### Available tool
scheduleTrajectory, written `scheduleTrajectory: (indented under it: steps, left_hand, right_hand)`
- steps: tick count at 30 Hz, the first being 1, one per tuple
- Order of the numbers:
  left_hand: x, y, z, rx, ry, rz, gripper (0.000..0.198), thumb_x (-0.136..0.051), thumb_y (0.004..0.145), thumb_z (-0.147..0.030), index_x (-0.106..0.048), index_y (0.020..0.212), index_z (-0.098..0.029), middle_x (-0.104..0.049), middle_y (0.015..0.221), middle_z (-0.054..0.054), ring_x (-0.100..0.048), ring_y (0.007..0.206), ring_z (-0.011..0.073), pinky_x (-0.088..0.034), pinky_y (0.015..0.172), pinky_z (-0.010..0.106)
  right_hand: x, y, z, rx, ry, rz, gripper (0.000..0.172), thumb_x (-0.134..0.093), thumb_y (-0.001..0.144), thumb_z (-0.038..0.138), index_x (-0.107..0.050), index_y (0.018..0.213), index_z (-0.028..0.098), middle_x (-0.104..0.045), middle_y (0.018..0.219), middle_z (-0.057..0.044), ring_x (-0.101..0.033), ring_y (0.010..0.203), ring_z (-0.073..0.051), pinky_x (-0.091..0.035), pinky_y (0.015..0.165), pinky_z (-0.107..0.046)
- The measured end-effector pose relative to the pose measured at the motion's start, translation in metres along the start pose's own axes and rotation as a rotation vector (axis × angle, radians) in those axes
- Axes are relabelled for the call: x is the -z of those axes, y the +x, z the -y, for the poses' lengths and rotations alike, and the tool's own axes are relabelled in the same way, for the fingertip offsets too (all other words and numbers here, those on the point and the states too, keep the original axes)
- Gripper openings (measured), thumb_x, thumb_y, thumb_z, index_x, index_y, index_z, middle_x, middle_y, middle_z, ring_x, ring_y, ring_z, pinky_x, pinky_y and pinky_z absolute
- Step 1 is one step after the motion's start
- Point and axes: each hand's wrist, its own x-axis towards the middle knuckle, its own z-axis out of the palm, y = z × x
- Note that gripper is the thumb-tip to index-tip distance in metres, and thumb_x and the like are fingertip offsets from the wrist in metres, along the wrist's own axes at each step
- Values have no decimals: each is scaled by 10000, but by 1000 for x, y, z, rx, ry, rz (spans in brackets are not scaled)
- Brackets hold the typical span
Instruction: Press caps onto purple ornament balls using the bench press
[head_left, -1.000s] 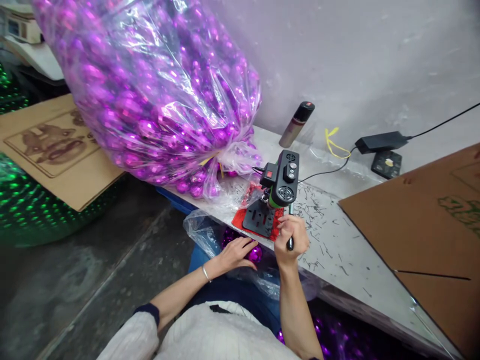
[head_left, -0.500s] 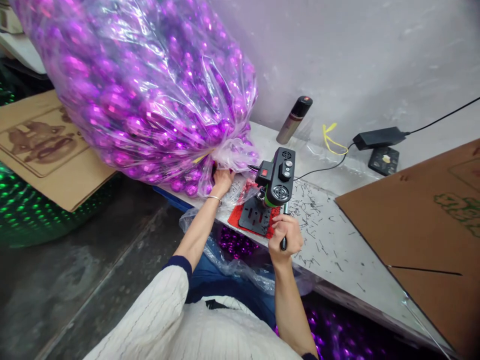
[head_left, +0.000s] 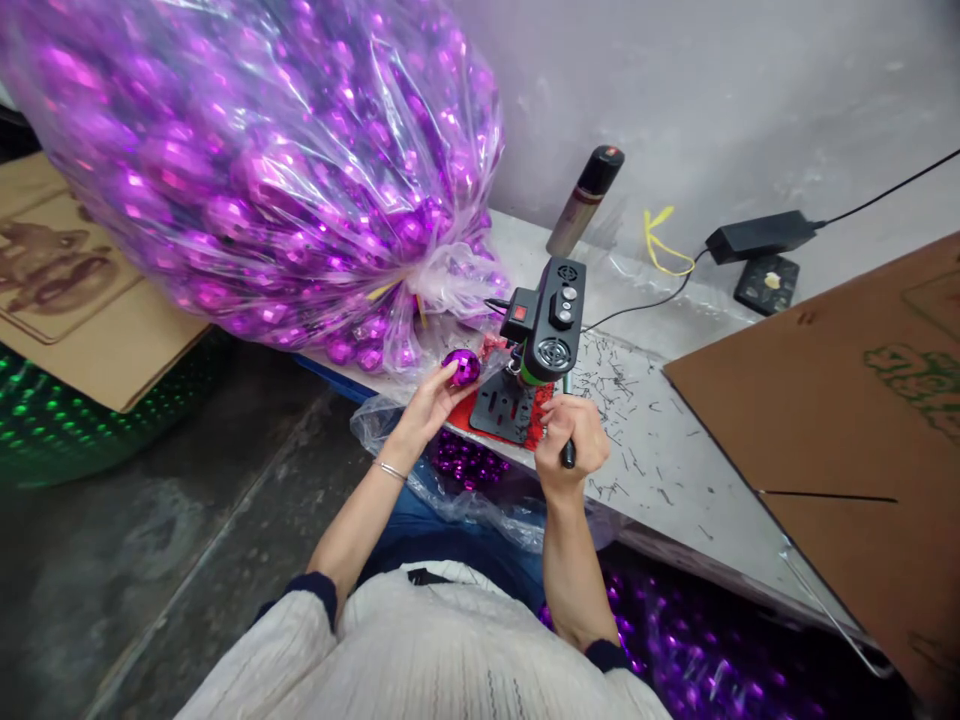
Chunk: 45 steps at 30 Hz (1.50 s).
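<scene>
A shiny purple faceted ball [head_left: 462, 367] is held in the fingers of my left hand [head_left: 429, 405], just left of a small black bench drill press [head_left: 553, 320]. My right hand [head_left: 573, 440] is wrapped round the press's feed lever [head_left: 568, 455], whose black end sticks out below the fist. The press's slotted black base plate [head_left: 501, 405] rests on a red mat [head_left: 463, 412] at the table edge. Behind my left hand, a large clear plastic bag [head_left: 450, 280] of similar purple balls lies gathered at its mouth.
Dark shavings litter the white table [head_left: 675, 480]. A spray can [head_left: 585, 200], a yellow tie [head_left: 660, 245] and a black power adapter [head_left: 761, 237] are by the wall. Cardboard [head_left: 825, 400] stands at right; a cardboard box [head_left: 67, 270] is at left. More purple balls [head_left: 469, 465] are below the table edge.
My left hand has come out of the bag's mouth with a purple ball and moved toward the drill press. My right hand stays on the lever. The view has shifted slightly.
</scene>
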Motion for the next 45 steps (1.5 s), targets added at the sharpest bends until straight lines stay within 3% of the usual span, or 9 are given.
scheduleTrajectory:
  steps: [6, 12, 18, 21, 24, 29, 33, 38, 45]
  left_hand:
    - [-5, -28, 23, 109, -4, 62, 387, -727, 872, -455, -657, 1166, -214, -772, 1114, 80, -777, 1033, 273, -632, 959, 458]
    - [-2, -38, 29, -6, 82, 42, 702, -818, 780, -367, -519, 1411, -302, -681, 1331, 51, -741, 1091, 224, -630, 948, 397]
    - [8, -43, 20, 23, -106, -96, 457, -760, 833, -532, -651, 1115, -190, -752, 1090, 91, -749, 1061, 277, -618, 958, 437]
    - [11, -51, 11, 18, -139, -86, 465, -844, 776, -417, -643, 1141, -208, -744, 1095, 48, -757, 1043, 250, -612, 974, 423]
    - [11, -53, 13, -38, -14, -85, 612, -900, 713, -311, -627, 1258, -253, -725, 1184, 19, -736, 1066, 193, -585, 1007, 352]
    - [6, -37, 42, -182, 307, -47, 842, -945, 657, -409, -550, 1378, -229, -727, 1218, 77, -727, 1088, 211, -558, 1030, 354]
    - [-1, -26, 55, -344, 646, -18, 762, -897, 708, -523, -580, 1331, -219, -721, 1254, 107, -735, 1061, 244, -594, 968, 396]
    - [-7, -17, 51, -606, 1109, 36, 628, -790, 846, -509, -599, 1372, -225, -658, 1339, 125, -635, 1279, 298, -532, 1090, 451]
    - [-14, 4, 56, -643, 1191, 87, 691, -792, 851, -450, -519, 1443, -222, -611, 1351, 131, -619, 1274, 301, -535, 1069, 453]
  right_hand:
    - [2, 0, -2, 23, 1, 22, 232, -474, 970, 131, -547, 774, 231, -648, 708, 4, -640, 662, -136, -486, 641, -285]
    - [2, -1, -2, 18, -2, 17, 239, -464, 979, 142, -543, 773, 234, -634, 706, 8, -633, 671, -133, -471, 644, -281]
    - [2, -1, -1, 24, 3, 18, 232, -479, 971, 124, -554, 777, 228, -639, 704, 9, -633, 662, -131, -468, 640, -274]
    - [2, -1, -1, 15, 9, 16, 235, -476, 980, 135, -546, 774, 226, -635, 704, 8, -629, 663, -125, -458, 621, -262]
    - [3, 2, 0, -7, 13, 15, 242, -475, 985, 143, -539, 767, 226, -632, 702, 10, -621, 649, -120, -447, 604, -262]
    - [5, 17, 2, -50, 15, 15, 262, -475, 988, 156, -519, 740, 229, -613, 677, 15, -611, 634, -122, -447, 619, -279]
    - [9, 26, 4, -81, 21, 67, 255, -481, 988, 166, -520, 744, 225, -573, 652, 19, -586, 620, -121, -446, 616, -277]
    - [12, 27, 6, -87, 55, 88, 242, -474, 979, 138, -539, 762, 223, -598, 687, 10, -588, 643, -121, -454, 622, -273]
    - [12, 26, 6, -78, 42, 92, 241, -476, 979, 139, -532, 762, 228, -602, 688, 10, -596, 649, -126, -459, 622, -278]
